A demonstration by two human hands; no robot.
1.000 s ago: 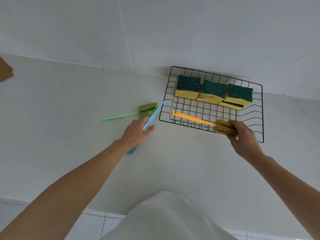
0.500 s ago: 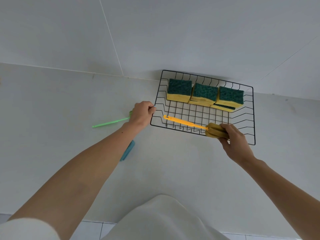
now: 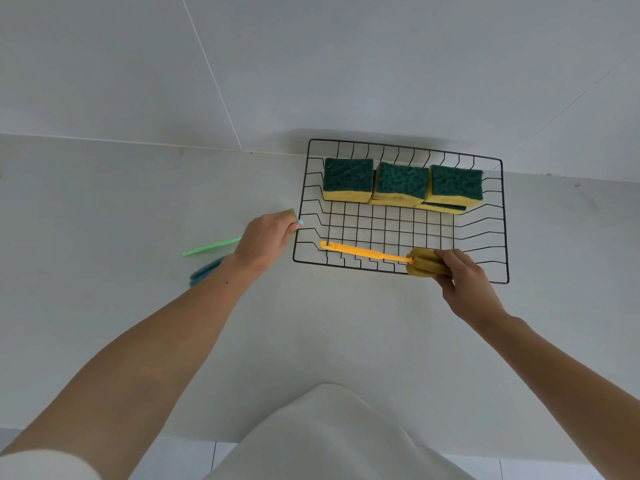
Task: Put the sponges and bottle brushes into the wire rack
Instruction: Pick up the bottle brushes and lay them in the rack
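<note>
White worktop (image 3: 346, 323) — sponges (image 3: 401, 181) racked beyond right hand (image 3: 462, 278), gripping yellow brush (image 3: 367, 252) inside wire rack (image 3: 504, 220); left hand (image 3: 265, 240) closed on green brush (image 3: 211, 247), blue brush (image 3: 204, 273) beside its wrist — both outstanding.

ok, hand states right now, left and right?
Left hand: closed on the blue brush.
Right hand: closed on the yellow brush head.
</note>
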